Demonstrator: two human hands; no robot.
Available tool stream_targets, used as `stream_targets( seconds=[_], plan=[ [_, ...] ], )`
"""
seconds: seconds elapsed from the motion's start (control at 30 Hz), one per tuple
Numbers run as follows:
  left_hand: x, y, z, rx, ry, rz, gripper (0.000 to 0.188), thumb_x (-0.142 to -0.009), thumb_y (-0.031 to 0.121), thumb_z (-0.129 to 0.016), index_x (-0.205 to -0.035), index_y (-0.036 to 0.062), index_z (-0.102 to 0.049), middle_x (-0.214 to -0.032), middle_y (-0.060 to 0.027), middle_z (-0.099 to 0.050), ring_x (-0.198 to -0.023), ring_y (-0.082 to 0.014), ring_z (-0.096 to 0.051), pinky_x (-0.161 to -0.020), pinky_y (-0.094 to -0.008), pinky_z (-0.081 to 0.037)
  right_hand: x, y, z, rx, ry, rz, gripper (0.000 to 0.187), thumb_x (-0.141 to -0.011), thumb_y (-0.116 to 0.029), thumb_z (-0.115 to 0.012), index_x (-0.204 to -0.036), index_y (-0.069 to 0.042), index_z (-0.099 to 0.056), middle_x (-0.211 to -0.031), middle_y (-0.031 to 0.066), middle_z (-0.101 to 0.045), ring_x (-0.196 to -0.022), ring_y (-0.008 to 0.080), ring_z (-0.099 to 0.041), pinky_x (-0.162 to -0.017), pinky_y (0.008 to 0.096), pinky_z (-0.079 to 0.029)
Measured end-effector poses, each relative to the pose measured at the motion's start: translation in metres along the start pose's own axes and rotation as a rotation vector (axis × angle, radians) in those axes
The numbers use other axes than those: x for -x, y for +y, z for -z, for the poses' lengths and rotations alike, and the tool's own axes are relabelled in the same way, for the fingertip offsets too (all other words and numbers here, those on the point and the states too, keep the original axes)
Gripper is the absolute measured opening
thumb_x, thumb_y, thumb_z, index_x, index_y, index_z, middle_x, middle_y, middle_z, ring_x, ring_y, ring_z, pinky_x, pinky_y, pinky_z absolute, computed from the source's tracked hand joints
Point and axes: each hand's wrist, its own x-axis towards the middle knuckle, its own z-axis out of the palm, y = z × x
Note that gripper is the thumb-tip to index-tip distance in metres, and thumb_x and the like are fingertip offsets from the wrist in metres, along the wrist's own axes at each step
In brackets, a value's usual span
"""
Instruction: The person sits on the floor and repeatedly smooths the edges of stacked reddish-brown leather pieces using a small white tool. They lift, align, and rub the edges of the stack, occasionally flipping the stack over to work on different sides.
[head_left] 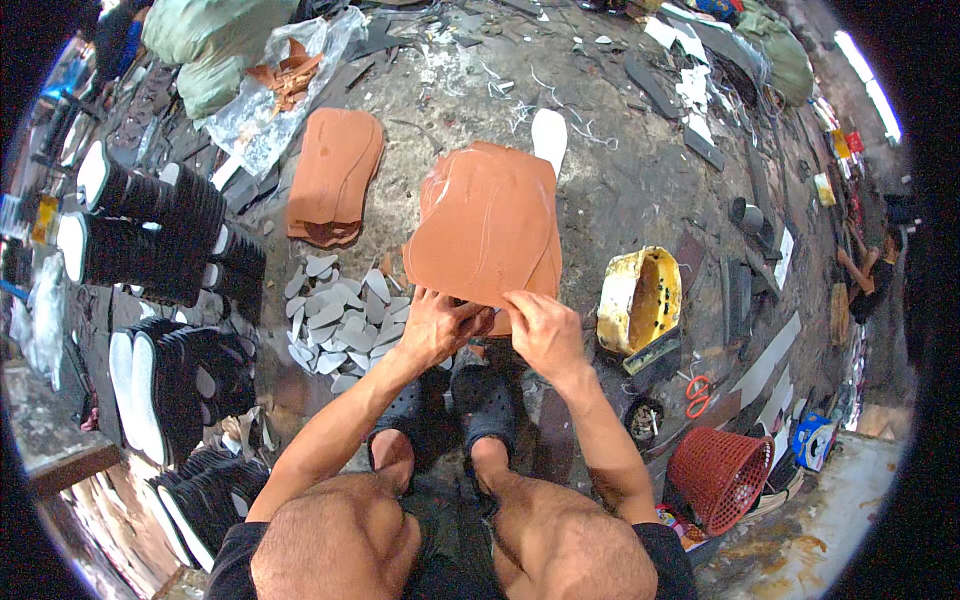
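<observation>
Both hands are down at the near edge of the big orange-brown sheet (pixel 487 225), which lies flat on the rough grey floor (pixel 620 170) right in front of the person's feet. The left hand (pixel 436 327) has its fingers curled over the sheet's near-left corner, and the right hand (pixel 540 330) is pinching the same edge just beside it. The two hands are close together, nearly touching, both closed on that near edge. The sheet shows faint curved outlines across its face.

A white sole-shaped piece (pixel 549 135) peeks out from behind the sheet's far edge. To the left of the sheet, a stack of orange-brown cut pieces (pixel 335 172) sits on its own, well apart. Nearer the left hand there is a scatter of small grey cut-outs (pixel 335 315), spread in a loose heap on the floor. Further left, rows of black soles with white edges (pixel 150 220) stand packed together.

On the right, a battered yellow tub (pixel 640 298) sits near the right hand, tilted, its inside stained. Beyond it lie orange-handled scissors (pixel 697 395), and nearer the person a red mesh basket (pixel 720 475) rests on its side. The black clogs (pixel 455 405) on the person's feet sit just below the hands.
</observation>
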Motion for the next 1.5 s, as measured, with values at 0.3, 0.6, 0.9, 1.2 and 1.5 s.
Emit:
stream_targets(
  seconds=[0.3,0.6,0.9,1.2,1.5],
  plan=[
    [0.013,0.043,0.011,0.004,0.006,0.208,0.03,-0.089,0.034,-0.072,-0.117,0.0237,-0.075,-0.109,-0.0105,-0.061,-0.1,-0.0327,-0.054,-0.089,-0.0497,-0.04,-0.032,0.027,-0.003,-0.142,-0.138,-0.111,0.018,-0.085,-0.012,-0.065,-0.098,-0.001,-0.071,-0.094,0.0223,-0.065,-0.094,0.0404,-0.065,-0.084,0.0481,-0.053],
    [0.014,0.02,0.006,0.698,0.335,1.161,0.033,-0.087,0.029,-0.08,-0.081,-0.0027,-0.071,-0.093,-0.0108,-0.065,-0.088,-0.0248,-0.06,-0.076,-0.0379,-0.046,0.008,-0.017,-0.002,0.322,-0.109,0.09,0.03,-0.087,-0.027,-0.071,-0.114,-0.014,-0.073,-0.104,0.0073,-0.062,-0.102,0.0252,-0.06,-0.093,0.0433,-0.041],
    [-0.018,0.04,0.054,0.534,0.182,0.385,0.026,-0.074,0.002,-0.073,-0.096,0.007,-0.059,-0.1,-0.0113,-0.064,-0.094,-0.034,-0.06,-0.081,-0.0446,-0.047,-0.034,-0.007,0.067,0.154,0.324,0.127,0.078,-0.077,-0.012,-0.079,-0.148,-0.011,-0.047,-0.154,0.0195,-0.041,-0.142,0.0414,-0.037,-0.116,0.0571,-0.029],
    [-0.031,-0.049,0.112,0.437,0.619,0.635,0.042,-0.075,0.0,-0.071,-0.116,0.0086,-0.071,-0.102,-0.012,-0.072,-0.097,-0.0361,-0.067,-0.093,-0.0419,-0.052,-0.034,-0.037,0.156,-0.409,0.266,-0.026,0.024,-0.084,-0.003,-0.079,-0.107,-0.002,-0.071,-0.105,0.0102,-0.075,-0.097,0.0171,-0.071,-0.084,0.0301,-0.055],
    [0.053,-0.141,0.047,-0.323,-0.18,-0.065,0.021,-0.079,0.018,-0.066,-0.099,0.0146,-0.074,-0.105,-0.0102,-0.06,-0.11,-0.0306,-0.055,-0.097,-0.0456,-0.045,-0.027,0.051,0.001,-0.314,0.509,-0.523,0.081,-0.096,-0.026,-0.069,-0.157,0.001,-0.024,-0.142,0.0249,-0.054,-0.134,0.0344,-0.049,-0.113,0.0448,-0.036]
  ],
)
